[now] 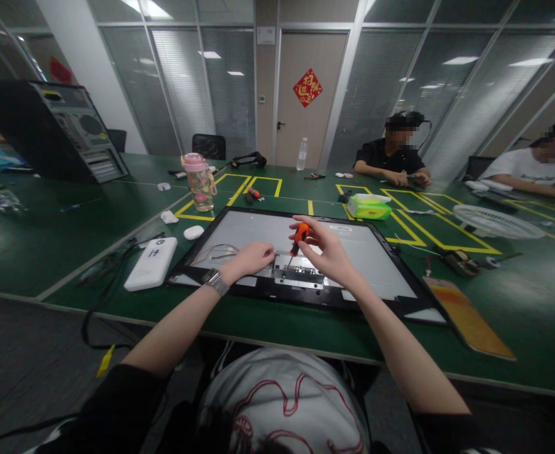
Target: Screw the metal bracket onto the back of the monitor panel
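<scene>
A flat panel (372,252) with a black frame and pale grey back lies on the green table before me. My right hand (325,249) has its fingers around the orange and black handle of a screwdriver (301,234). The shaft slants down to a metal bracket (301,274) near the panel's front edge. At the bracket's left end rests my left hand (253,260), its fingers curled together; whether something small is between them is hidden. Thin cables (216,252) lie on the panel left of that hand.
Left of the panel are a white power bank (152,263) and a white oval case (193,232). A pink-lidded bottle (199,183) stands behind them. To the right are a green tissue pack (369,206), an amber strip (469,315) and a white round grille (497,221). Two people sit at the far right.
</scene>
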`<state>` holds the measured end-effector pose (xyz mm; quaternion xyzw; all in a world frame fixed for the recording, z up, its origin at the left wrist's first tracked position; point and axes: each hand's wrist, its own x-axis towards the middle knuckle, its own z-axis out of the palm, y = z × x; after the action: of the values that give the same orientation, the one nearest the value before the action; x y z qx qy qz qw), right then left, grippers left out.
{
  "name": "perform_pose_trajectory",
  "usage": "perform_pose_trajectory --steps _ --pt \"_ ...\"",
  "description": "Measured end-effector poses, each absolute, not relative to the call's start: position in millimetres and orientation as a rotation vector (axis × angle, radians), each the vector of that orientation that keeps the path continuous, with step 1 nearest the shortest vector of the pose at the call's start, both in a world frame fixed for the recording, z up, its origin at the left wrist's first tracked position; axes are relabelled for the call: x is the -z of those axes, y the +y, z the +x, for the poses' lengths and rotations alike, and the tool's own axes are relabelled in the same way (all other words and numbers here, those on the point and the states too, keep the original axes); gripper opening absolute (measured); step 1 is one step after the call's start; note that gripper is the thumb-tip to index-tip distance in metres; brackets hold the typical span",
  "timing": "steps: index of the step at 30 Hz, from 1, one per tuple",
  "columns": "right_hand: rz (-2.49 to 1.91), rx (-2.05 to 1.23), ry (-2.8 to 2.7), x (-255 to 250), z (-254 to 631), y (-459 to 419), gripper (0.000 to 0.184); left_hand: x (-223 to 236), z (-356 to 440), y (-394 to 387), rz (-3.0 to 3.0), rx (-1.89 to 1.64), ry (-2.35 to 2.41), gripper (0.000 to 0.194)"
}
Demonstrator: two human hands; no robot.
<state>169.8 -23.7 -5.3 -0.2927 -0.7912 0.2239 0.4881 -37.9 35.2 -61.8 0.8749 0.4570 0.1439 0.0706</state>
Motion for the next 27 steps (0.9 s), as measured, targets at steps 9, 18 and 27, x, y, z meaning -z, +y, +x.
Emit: perform_pose_trajectory --steps 9,18,27 --pt "-0.743 -0.348 -1.967 5 170 -24 0.043 59 -37 32 2.636 -0.421 1.384 0.028" --pt "-0.793 -0.219 -1.941 9 170 -21 0.037 61 -38 34 2.647 -0.425 1.373 0.029" --pt "-0.793 -0.424 -1.779 19 171 -16 0.041 62 -38 35 2.637 -0.429 1.376 0.030"
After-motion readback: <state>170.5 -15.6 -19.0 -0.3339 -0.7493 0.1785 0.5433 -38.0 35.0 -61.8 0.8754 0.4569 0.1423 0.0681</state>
